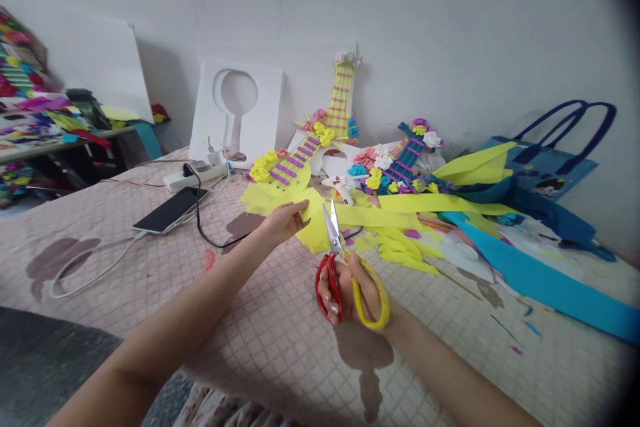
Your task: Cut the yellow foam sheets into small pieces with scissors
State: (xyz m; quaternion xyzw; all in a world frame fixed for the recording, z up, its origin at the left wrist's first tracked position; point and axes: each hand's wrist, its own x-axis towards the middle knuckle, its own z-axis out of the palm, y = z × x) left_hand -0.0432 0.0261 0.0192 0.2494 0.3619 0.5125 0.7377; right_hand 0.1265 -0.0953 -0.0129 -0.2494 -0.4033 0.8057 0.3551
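Observation:
My right hand (350, 290) grips a pair of scissors (334, 233) with one red and one yellow handle, the blades slightly parted and pointing away from me. My left hand (286, 221) pinches the edge of a sheet of yellow crepe paper (315, 213), which spreads out on the table just beyond the blades. A yellow paper strip (380, 216) runs off to the right. Cut yellow strips (405, 250) lie in a pile to the right of the scissors. Behind the paper stands a flower-trimmed piece with yellow and purple bands (295, 161).
A phone (170, 210) on a white cable and a power strip (195, 177) lie at left. A white board with a cut-out (200, 113) leans on the wall. A glue gun (340, 188), blue paper strip (550, 280) and blue bag (555, 173) are farther right.

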